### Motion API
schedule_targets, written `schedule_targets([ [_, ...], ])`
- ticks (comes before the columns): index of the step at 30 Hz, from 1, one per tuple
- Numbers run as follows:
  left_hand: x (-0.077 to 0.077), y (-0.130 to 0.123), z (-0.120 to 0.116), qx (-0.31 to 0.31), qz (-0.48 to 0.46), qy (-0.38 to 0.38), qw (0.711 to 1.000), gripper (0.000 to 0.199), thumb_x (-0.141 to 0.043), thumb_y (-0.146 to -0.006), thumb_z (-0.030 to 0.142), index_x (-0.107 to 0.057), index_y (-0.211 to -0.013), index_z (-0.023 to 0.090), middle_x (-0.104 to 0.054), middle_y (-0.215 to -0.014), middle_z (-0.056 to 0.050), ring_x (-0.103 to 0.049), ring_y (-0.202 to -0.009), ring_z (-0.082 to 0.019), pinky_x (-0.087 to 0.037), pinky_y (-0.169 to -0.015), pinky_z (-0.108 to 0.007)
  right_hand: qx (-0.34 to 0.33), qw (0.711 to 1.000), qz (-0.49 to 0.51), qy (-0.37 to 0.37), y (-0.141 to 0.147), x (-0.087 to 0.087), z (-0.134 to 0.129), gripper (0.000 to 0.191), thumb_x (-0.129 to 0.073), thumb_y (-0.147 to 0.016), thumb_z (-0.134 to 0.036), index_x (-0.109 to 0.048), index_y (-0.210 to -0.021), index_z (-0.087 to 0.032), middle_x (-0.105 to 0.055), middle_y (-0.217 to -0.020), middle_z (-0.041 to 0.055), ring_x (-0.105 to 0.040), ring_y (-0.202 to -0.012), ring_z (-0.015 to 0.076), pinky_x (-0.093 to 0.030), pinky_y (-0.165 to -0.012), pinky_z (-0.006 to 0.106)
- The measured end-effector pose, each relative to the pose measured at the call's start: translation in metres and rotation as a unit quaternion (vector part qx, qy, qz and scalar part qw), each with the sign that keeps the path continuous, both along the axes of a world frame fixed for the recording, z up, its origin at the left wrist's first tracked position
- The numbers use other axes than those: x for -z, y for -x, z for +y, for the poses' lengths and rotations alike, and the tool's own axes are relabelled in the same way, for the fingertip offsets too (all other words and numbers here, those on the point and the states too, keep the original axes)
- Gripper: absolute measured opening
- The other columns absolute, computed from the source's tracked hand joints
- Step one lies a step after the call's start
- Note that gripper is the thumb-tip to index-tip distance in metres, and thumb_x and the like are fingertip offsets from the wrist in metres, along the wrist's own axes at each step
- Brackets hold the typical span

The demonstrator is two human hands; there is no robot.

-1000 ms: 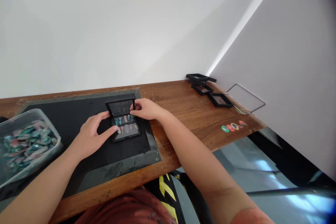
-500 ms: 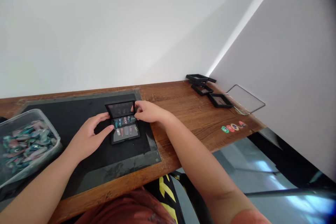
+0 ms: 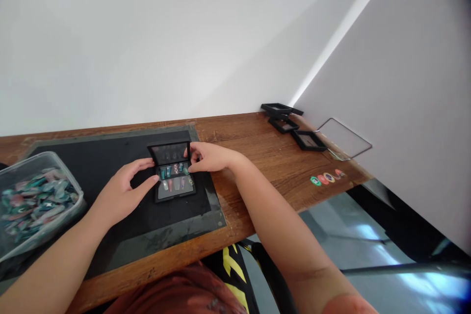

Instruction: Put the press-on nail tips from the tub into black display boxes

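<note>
A small black hinged nail case (image 3: 164,194) lies on the dark mat with its see-through lid (image 3: 170,153) raised. Inside are two rows of press-on nails (image 3: 170,185); the back row is mostly teal, the front row pale and pinkish. My left hand (image 3: 121,191) holds the case by its left edge, thumb at the front and fingertips beside the hinge. At the right edge is my right hand (image 3: 213,158), its fingers curled round the lid's side and its thumb by the back row's last nail. Part of that hand's grip is hidden behind the lid.
A clear plastic tub (image 3: 79,191) full of loose nails stands at the left. Several black cases (image 3: 309,141) lie at the table's far right, near a bent wire frame (image 3: 349,137). Round stickers (image 3: 321,179) sit by the right front edge. A wall (image 3: 147,49) rises behind.
My right thumb has shifted slightly downward along the case's right side, and the last nail in the back row shows more. My left hand and the case are nearly still.
</note>
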State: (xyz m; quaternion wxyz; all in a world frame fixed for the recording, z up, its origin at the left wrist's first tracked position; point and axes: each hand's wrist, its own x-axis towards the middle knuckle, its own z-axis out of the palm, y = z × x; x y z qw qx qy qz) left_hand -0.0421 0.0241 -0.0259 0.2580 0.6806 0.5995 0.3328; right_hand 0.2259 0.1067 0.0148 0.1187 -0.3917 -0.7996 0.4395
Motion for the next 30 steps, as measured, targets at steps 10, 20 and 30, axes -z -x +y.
schedule_targets([
  [10, 0.002, 0.001, 0.0, 0.005, 0.023, -0.011, 1.0, 0.059, -0.063, -0.086, 0.066, -0.066, -0.129, 0.025, -0.069, -0.137, -0.01, -0.061, -0.129, -0.034, -0.057, -0.09, -0.043, -0.004, 1.0, -0.016, -0.002, 0.002, -0.005, -0.002, 0.041, -0.082, -0.077, -0.026, -0.057, -0.107, -0.016, -0.064, -0.078, -0.0039, -0.056, -0.067, 0.012, -0.042, -0.064, 0.027],
  [20, 0.002, 0.001, 0.0, 0.009, 0.036, -0.015, 0.999, 0.057, -0.062, -0.088, 0.066, -0.065, -0.129, 0.027, -0.069, -0.135, -0.007, -0.061, -0.129, -0.033, -0.056, -0.086, -0.042, 0.053, 0.995, -0.056, -0.064, 0.01, -0.006, -0.009, 0.025, -0.076, -0.082, -0.028, -0.061, -0.1, -0.018, -0.062, -0.082, -0.0013, -0.056, -0.071, 0.0133, -0.042, -0.068, 0.027],
  [30, 0.001, 0.0, 0.0, 0.015, 0.039, -0.006, 0.999, 0.058, -0.061, -0.088, 0.066, -0.064, -0.13, 0.027, -0.068, -0.137, -0.008, -0.059, -0.13, -0.033, -0.055, -0.095, -0.045, 0.049, 0.994, -0.069, -0.065, 0.01, -0.011, -0.011, 0.022, -0.072, -0.084, -0.024, -0.06, -0.101, -0.018, -0.062, -0.086, -0.0009, -0.055, -0.072, 0.0122, -0.043, -0.068, 0.025],
])
